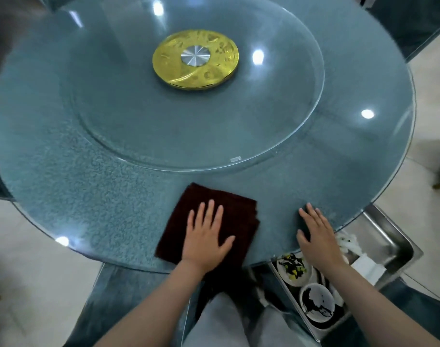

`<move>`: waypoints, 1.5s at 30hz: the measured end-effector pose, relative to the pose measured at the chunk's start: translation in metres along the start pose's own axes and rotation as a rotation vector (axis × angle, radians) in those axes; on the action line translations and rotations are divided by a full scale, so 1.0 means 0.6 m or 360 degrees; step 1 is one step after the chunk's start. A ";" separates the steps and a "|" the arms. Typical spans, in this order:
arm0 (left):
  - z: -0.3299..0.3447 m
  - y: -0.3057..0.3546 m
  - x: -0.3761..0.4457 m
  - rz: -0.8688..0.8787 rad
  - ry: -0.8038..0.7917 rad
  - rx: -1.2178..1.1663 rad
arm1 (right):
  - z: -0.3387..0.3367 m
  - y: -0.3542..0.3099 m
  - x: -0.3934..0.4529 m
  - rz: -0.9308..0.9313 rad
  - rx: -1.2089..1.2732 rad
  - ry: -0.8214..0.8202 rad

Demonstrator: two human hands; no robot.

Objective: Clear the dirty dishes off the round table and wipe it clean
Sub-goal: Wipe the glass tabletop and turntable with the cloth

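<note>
the round glass bench carries a clear turntable with a gold hub at its middle. near the front edge lies a folded dark red cloth; the left hand presses flat on it, grip open, fingers spread. just beside it, the right hand rests flat on bare glass, grip open. below the right edge, a metal tray holds dirty dishes.
</note>
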State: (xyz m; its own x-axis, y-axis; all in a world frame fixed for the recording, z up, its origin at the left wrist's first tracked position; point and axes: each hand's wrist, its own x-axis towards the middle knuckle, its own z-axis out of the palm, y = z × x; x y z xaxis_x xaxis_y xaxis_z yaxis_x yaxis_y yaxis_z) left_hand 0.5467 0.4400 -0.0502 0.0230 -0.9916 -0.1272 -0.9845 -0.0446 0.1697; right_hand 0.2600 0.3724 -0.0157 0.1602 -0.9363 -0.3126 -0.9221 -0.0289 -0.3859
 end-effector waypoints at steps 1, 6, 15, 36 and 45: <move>0.002 0.035 0.016 0.0087 -0.0035 -0.0007 | -0.004 0.000 0.002 0.0017 0.0027 -0.0024; 0.003 0.102 0.067 0.0202 -0.0086 -0.0021 | -0.016 -0.029 0.008 0.0056 0.0071 0.0006; -0.024 -0.055 0.038 -0.0078 0.0266 -0.0631 | 0.103 -0.189 -0.005 -0.0610 -0.0266 -0.0103; -0.012 -0.109 0.022 -0.0271 0.0070 -0.0106 | -0.030 -0.054 0.307 0.0491 -0.0331 0.0206; -0.024 -0.112 0.013 -0.0243 0.0195 -0.0460 | 0.133 -0.234 0.070 -0.0791 -0.0558 -0.0085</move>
State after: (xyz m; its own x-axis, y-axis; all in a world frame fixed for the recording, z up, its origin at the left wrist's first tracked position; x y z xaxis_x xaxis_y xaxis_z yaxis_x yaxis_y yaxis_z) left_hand 0.6157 0.4335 -0.0489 0.2043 -0.9773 -0.0569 -0.8785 -0.2087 0.4298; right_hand 0.4247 0.3651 -0.0441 0.6102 -0.7626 -0.2149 -0.7920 -0.5799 -0.1912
